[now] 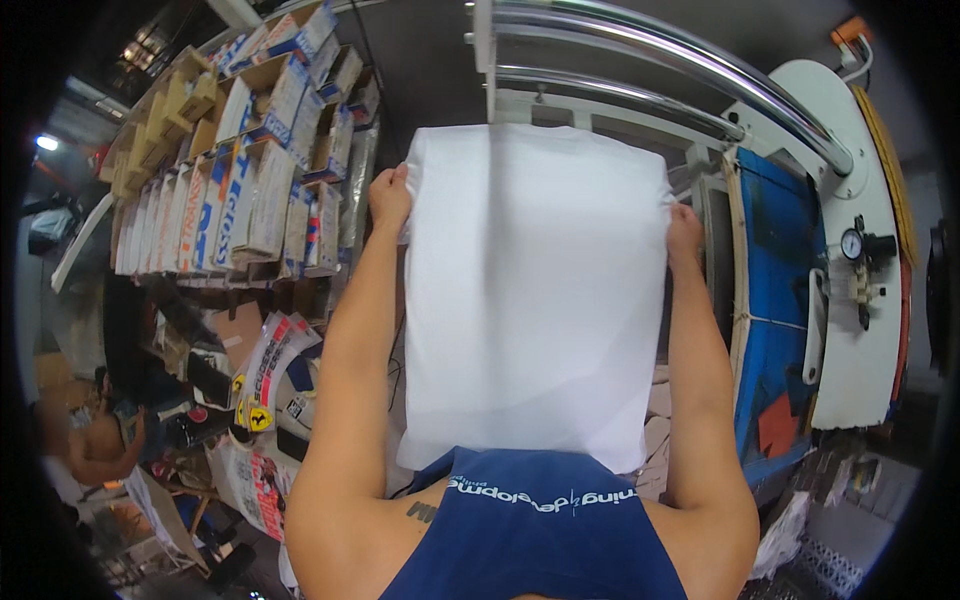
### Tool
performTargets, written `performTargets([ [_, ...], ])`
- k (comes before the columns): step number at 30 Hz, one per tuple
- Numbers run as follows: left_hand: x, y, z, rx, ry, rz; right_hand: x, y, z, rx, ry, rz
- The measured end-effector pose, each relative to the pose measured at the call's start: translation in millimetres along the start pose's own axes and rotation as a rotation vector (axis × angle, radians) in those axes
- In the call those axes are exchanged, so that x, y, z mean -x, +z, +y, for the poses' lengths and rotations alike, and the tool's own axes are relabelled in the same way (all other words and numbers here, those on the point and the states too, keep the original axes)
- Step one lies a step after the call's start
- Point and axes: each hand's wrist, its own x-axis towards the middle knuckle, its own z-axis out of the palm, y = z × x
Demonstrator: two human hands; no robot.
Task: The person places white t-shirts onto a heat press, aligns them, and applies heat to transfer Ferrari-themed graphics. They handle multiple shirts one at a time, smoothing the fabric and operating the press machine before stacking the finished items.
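A white T-shirt is spread out in front of me, reaching from near the metal rollers down to my chest. My left hand is closed on its upper left edge, with the fingers pinching the cloth. At the upper right edge, my right hand grips the bunched fabric, its fingers partly hidden. Between the two hands the cloth looks fairly flat, with a soft vertical shadow left of its middle. What lies under the shirt is mostly covered.
Shiny metal rollers span a white machine beyond the shirt. On the right are a blue panel and a pressure gauge. Shelved cardboard boxes stand at left. Another person sits at the lower left, near printed sheets.
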Motion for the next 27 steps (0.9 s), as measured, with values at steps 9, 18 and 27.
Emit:
performTargets([
  [9,29.5,23.7,117.5,-0.119,0.833,-0.276,63.2,43.1,-119.4,0.508,-0.650,-0.175],
  [18,75.0,101.0,126.9,-0.404,0.894,-0.286,92.3,124.0,-143.8,0.765,-0.768,-0.222],
  [27,-19.7,-35.4,58.6,-0.625,0.661,-0.249,4.6,5.0,-105.4,0.985,-0.615,0.002],
])
